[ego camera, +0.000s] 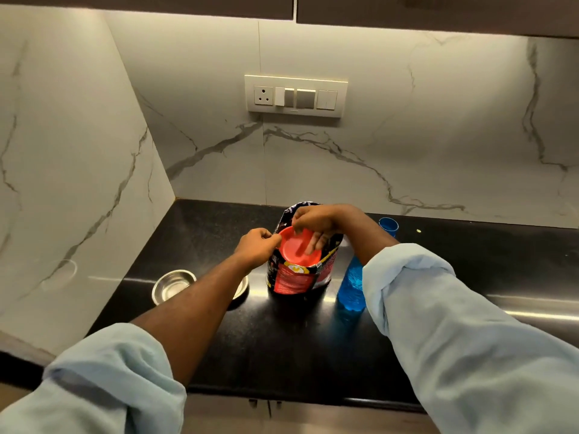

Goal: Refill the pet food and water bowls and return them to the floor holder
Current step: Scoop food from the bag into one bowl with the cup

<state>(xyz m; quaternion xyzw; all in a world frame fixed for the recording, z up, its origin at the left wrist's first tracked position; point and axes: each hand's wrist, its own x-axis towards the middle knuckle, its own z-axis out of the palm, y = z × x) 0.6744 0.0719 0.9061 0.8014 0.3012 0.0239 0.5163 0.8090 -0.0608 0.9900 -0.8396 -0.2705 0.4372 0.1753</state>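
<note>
A red and black pet food bag (297,277) stands open on the black counter (282,339). My left hand (255,245) pinches the bag's left rim. My right hand (316,223) holds a translucent red cup (294,249) at the bag's mouth, fingers inside it. A steel bowl (170,285) sits to the left of the bag. A second steel bowl (242,288) lies mostly hidden behind my left forearm. A blue water bottle (351,286) stands right of the bag, its top hidden by my right arm.
A blue cap or cup (388,225) sits on the counter behind my right wrist. Marble walls close off the counter's back and left side. A switch panel (296,95) is on the back wall. Cabinet handles (266,404) show below the counter's front edge.
</note>
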